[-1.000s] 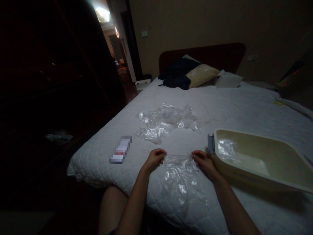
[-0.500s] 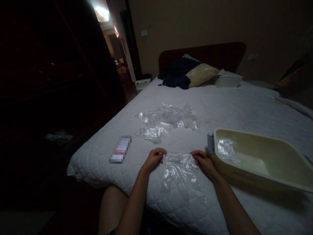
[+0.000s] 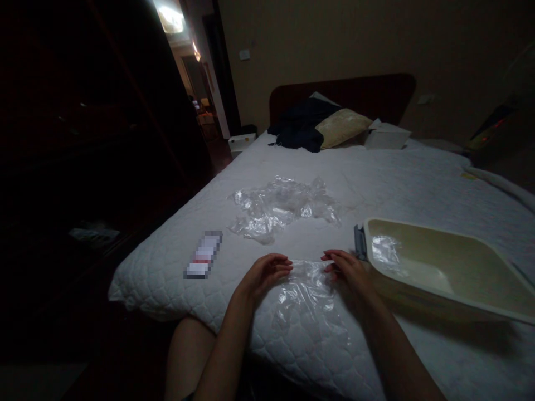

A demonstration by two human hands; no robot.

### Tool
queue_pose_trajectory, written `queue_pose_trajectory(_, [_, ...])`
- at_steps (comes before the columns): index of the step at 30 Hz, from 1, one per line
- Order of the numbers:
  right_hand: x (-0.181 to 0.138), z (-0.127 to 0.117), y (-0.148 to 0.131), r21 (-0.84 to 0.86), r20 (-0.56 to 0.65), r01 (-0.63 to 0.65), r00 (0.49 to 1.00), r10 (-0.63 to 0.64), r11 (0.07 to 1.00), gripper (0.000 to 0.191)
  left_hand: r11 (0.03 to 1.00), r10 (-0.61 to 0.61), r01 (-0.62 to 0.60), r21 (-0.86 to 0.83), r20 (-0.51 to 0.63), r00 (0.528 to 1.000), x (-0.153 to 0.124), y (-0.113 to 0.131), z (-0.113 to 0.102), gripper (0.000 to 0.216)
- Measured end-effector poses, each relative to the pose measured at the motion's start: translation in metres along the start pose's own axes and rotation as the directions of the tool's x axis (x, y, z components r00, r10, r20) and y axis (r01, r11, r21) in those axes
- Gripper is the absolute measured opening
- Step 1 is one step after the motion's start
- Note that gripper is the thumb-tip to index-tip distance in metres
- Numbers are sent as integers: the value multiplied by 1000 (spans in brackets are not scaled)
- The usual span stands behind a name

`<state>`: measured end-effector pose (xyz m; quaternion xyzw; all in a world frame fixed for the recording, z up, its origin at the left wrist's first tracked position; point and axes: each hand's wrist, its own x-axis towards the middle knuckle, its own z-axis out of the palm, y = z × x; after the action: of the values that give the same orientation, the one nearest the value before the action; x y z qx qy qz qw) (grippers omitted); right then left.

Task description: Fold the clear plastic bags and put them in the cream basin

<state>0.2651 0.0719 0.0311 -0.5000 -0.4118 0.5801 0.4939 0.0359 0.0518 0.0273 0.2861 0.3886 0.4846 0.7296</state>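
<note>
A clear plastic bag (image 3: 311, 295) lies spread on the white quilted bed cover in front of me, its far edge between my hands. My left hand (image 3: 267, 272) rests at the bag's upper left corner, fingers stretched out over the film. At the upper right corner is my right hand (image 3: 345, 269), its fingers loosely apart and touching or just above the edge. Neither hand shows a firm grip. Beyond them lies a crumpled heap of clear plastic bags (image 3: 284, 206).
To the right stands a cream plastic bin (image 3: 426, 295) with a grey latch and some clear plastic inside. A blurred-out phone-like object (image 3: 203, 255) lies on the left. Dark clothing (image 3: 296, 125), a beige pillow (image 3: 343, 128) and a white box (image 3: 388, 138) are near the headboard.
Both hands have loosened from pinching the bag's upper corners, and their fingers now spread. They have shifted slightly inward along its far edge. The bag stays in place.
</note>
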Motion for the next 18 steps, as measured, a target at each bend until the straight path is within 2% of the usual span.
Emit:
queue_pose_trajectory(4, [-1, 3, -1, 3, 119, -210, 971, 208, 978, 18, 989, -147, 148, -7, 46, 988, 4, -5, -4, 24])
queue_pose_trajectory(10, [7, -14, 25, 53, 92, -314, 947, 309, 948, 13, 976, -210, 212, -36, 68, 975, 9, -16, -21, 25])
queue_pose_trajectory(13, [4, -17, 25, 85, 110, -303, 950, 293, 949, 13, 976, -214, 216, -35, 54, 975, 7, -14, -24, 25])
queue_pose_trajectory(15, [0, -17, 22, 95, 91, -250, 966, 242, 963, 14, 979, -200, 199, 33, 32, 979, 4, -11, -25, 25])
queue_pose_trajectory(18, [-3, -17, 18, 19, -11, -122, 992, 122, 992, 20, 975, -73, 84, 207, -60, 996, 0, -8, -27, 25])
